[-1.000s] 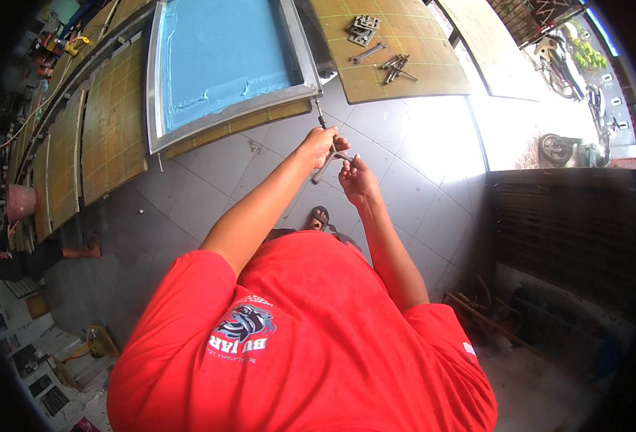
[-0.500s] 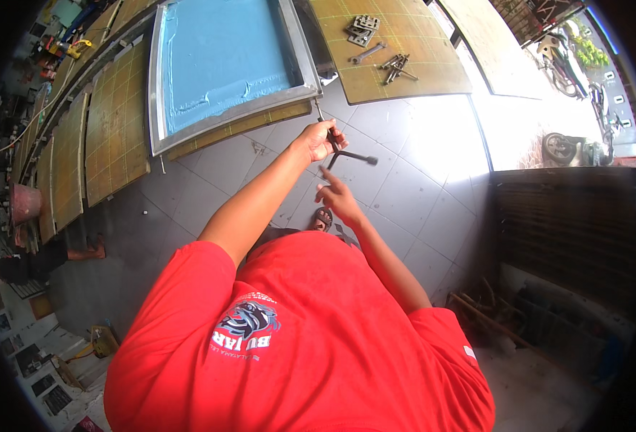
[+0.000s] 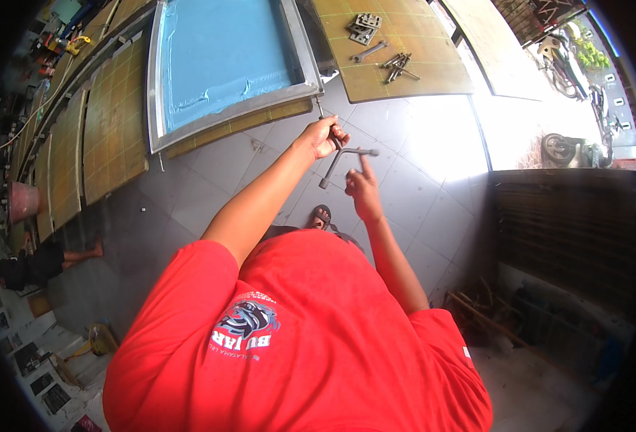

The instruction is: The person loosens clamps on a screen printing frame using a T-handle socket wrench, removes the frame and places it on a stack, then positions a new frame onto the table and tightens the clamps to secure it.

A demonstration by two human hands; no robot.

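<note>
**One Y-shaped wrench (image 3: 341, 150) off the frame's (image 3: 303, 45) near right corner**

Left hand (image 3: 323, 138) clamps its shaft, apparently steadying it; right hand (image 3: 362, 189) grips nothing, forefinger (image 3: 365, 165) at a free arm. Bolts (image 3: 400, 66) lie handy near the board's (image 3: 436, 61) front edge.

Room lies over tiled floor (image 3: 429, 183) right of the right hand (image 3: 362, 193); the wrench (image 3: 330, 170) blocks its left, a grey frame (image 3: 235, 114) the far left, a yellowish board (image 3: 440, 81) far right.
</note>
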